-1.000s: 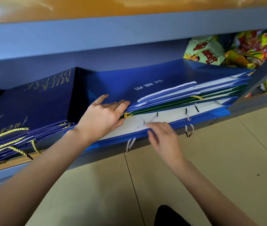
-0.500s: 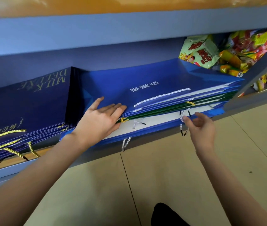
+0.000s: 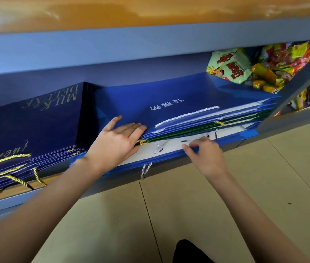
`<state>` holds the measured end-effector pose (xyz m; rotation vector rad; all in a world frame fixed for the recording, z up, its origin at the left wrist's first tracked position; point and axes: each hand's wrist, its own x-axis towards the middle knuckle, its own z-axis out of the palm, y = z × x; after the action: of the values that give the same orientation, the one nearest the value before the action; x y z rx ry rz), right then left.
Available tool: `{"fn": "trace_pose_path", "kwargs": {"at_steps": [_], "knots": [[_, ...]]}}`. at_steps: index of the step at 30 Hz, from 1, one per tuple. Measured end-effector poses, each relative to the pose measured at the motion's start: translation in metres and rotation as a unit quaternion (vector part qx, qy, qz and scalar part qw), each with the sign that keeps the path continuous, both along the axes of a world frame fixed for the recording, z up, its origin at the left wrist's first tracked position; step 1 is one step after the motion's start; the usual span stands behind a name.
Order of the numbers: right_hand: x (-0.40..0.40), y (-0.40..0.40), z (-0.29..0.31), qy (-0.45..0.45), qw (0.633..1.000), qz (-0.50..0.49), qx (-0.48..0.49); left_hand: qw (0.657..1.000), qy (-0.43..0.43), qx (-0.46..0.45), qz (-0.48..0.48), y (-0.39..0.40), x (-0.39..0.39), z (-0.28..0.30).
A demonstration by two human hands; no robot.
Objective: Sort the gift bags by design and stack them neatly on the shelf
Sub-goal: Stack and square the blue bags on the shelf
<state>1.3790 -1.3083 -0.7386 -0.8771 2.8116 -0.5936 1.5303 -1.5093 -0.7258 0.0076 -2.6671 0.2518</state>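
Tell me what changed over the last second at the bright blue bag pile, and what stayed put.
The right hand went right along the pile's front edge to the black-and-white cords, then came back left; its curled fingertips now sit at the edge of the white bag, though a grip is unclear. The left hand stayed flat on the blue bags. The navy bags and snacks did not move.
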Motion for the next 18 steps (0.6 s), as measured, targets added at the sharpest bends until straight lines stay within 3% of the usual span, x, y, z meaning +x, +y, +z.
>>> {"fn": "trace_pose_path", "kwargs": {"at_steps": [6,11,18], "knots": [[-0.027,0.038,0.003,0.042,0.972,-0.155,-0.173,1.000,-0.020,0.009,-0.003,0.001,0.000,0.001],[-0.010,0.019,-0.011,-0.001,0.957,-0.101,-0.273,0.999,-0.045,0.014,-0.026,0.006,0.002,-0.005],[-0.015,0.016,-0.025,-0.084,0.890,-0.159,-0.418,0.995,-0.080,-0.009,-0.066,0.004,0.003,-0.010]]}}
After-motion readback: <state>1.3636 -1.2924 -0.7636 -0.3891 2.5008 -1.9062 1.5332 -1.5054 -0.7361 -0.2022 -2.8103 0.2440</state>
